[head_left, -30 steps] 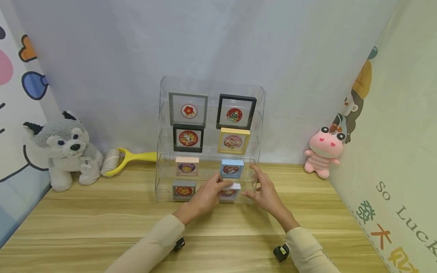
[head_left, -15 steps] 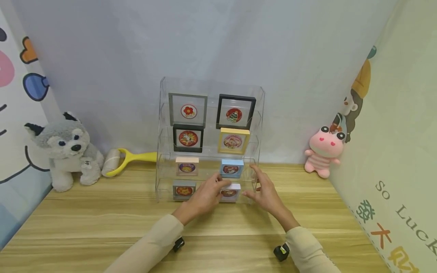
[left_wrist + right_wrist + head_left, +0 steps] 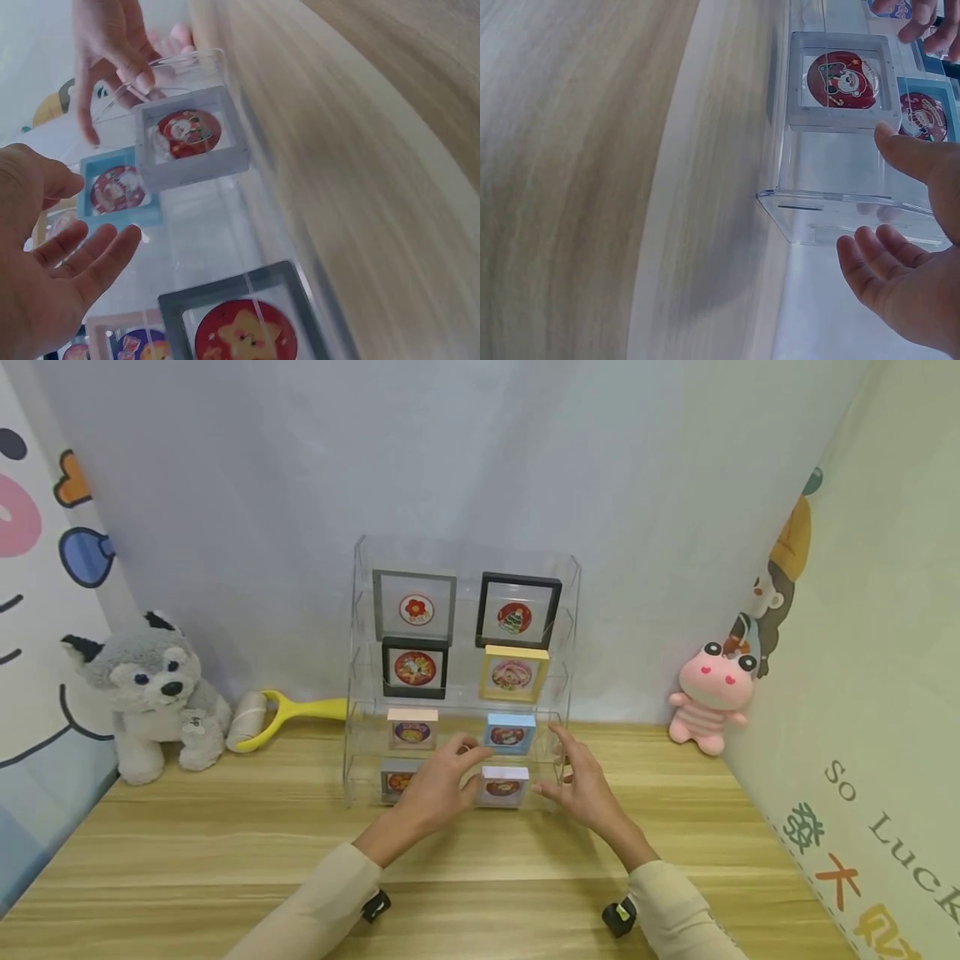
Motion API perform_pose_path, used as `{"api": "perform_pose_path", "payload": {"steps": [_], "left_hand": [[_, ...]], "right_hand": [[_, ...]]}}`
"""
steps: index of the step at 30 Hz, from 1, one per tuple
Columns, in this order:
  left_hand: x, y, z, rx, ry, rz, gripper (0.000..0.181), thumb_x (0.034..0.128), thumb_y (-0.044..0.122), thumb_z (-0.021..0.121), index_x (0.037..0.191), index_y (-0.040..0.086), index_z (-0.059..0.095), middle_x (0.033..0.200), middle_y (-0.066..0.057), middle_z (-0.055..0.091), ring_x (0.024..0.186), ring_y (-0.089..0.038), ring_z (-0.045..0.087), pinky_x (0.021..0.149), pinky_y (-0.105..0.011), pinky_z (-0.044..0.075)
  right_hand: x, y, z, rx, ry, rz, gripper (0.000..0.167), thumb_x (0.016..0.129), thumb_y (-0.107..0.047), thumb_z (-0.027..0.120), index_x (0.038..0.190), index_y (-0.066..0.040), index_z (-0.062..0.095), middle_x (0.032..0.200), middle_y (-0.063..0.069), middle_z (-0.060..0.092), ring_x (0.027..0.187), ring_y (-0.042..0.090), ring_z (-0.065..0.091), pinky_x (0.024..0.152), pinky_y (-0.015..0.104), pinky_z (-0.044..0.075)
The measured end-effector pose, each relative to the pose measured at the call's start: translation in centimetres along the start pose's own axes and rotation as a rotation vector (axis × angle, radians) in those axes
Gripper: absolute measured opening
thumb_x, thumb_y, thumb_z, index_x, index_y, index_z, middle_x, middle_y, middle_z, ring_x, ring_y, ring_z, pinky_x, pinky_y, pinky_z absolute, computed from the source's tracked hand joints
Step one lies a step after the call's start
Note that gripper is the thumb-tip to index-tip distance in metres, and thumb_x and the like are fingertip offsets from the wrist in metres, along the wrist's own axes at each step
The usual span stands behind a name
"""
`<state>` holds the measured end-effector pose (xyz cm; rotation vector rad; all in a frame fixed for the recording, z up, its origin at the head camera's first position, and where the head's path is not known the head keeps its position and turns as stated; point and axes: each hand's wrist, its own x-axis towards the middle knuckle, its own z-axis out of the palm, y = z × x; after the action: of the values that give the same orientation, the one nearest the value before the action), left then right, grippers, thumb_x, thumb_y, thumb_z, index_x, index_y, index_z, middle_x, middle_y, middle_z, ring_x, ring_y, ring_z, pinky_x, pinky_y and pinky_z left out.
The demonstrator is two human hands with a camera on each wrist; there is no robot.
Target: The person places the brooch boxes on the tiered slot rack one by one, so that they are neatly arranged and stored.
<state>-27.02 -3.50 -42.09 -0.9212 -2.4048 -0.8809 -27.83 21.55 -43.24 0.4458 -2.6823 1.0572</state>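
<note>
A clear acrylic tiered rack [image 3: 459, 752] holds several small picture frames in two columns. On its bottom tier, at right, stands a white frame [image 3: 503, 787] with a red round picture, shown closer in the left wrist view. My left hand [image 3: 438, 783] is just left of this frame, fingers loosely bent and holding nothing, partly covering a grey frame [image 3: 397, 781]. At the rack's right side is my right hand [image 3: 588, 787], thumb and fingers spread around the side edge. Its thumb tip is close to the white frame's corner; contact is unclear. A blue frame [image 3: 509, 735] sits one tier above.
Higher tiers carry a pink frame [image 3: 412, 731], a yellow frame [image 3: 513, 674] and several others. Left of the rack lie a yellow-handled lint roller [image 3: 300, 708] and a husky plush [image 3: 153, 693]. A pink plush toy [image 3: 711, 697] sits at right on the wooden table [image 3: 480, 868].
My left hand has drawn back left from the white frame, its fingers loosening, and now covers more of the grey frame. My right hand has stayed nearly still.
</note>
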Motion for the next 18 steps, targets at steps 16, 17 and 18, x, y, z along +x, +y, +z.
{"api": "perform_pose_path", "payload": {"steps": [16,17,18], "left_hand": [[-1.9,-3.6,-7.3,0.081,0.497,0.099,0.031,0.0801,-0.01,0.07,0.11,-0.002,0.072,0.097,-0.018,0.07,0.082,-0.03,0.067,0.068,-0.041,0.057],[-2.1,-3.8,-7.8,0.104,0.522,0.085,0.03,0.081,-0.009,0.069,0.111,-0.002,0.072,0.098,-0.019,0.07,0.084,-0.033,0.067,0.07,-0.044,0.057],[-2.3,-4.2,-8.3,0.121,0.548,0.072,0.031,0.0811,-0.009,0.069,0.111,-0.002,0.072,0.099,-0.02,0.07,0.086,-0.035,0.067,0.072,-0.046,0.057]], "right_hand": [[-0.8,-0.7,-1.7,-0.046,0.139,-0.13,0.091,0.08,-0.013,0.084,0.155,-0.008,0.032,0.124,0.03,0.051,0.107,0.042,0.058,0.079,0.054,0.058],[-0.7,-0.8,-2.0,-0.056,0.159,-0.141,0.091,0.081,-0.013,0.084,0.155,-0.008,0.031,0.126,0.029,0.051,0.108,0.042,0.058,0.079,0.054,0.058],[-0.7,-1.0,-2.3,-0.06,0.173,-0.143,0.092,0.081,-0.014,0.084,0.155,-0.008,0.03,0.129,0.029,0.051,0.109,0.042,0.058,0.08,0.053,0.057]]}}
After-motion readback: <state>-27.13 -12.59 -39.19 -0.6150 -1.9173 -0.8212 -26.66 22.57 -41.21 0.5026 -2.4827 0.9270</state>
